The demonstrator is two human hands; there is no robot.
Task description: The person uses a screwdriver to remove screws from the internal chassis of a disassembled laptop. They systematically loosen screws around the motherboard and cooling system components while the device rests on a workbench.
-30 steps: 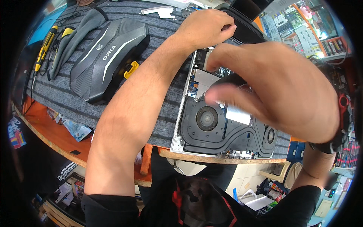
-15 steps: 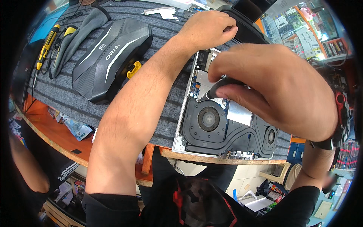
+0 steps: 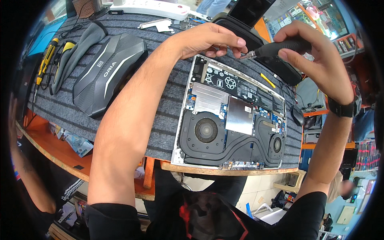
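An opened laptop [image 3: 200, 150] lies on the mat below my hands, its inside showing two round fans, curved black heat pipes and a long black battery [image 3: 244, 88]. My right hand [image 3: 326, 60] is wrapped round a thick black screwdriver [image 3: 282, 47], held above the laptop's far edge with its metal tip pointing left. At that tip is my left hand [image 3: 214, 40], its thumb and fingers pinched together. Whatever small thing the left fingers may hold is hidden or too small to make out.
A grey striped mat [image 3: 160, 132] covers the table. To the left lie a dark hard case [image 3: 110, 74], a grey cloth pouch [image 3: 78, 56] and a yellow-black screwdriver [image 3: 47, 60]. Behind are a white power strip [image 3: 150, 9] and a yellow stick [image 3: 268, 80]. A mouse [image 3: 297, 115] sits at right.
My right hand has lifted the screwdriver from near the left fan up to the laptop's far right side. My left hand has come down beside its tip. The battery is now uncovered to view.
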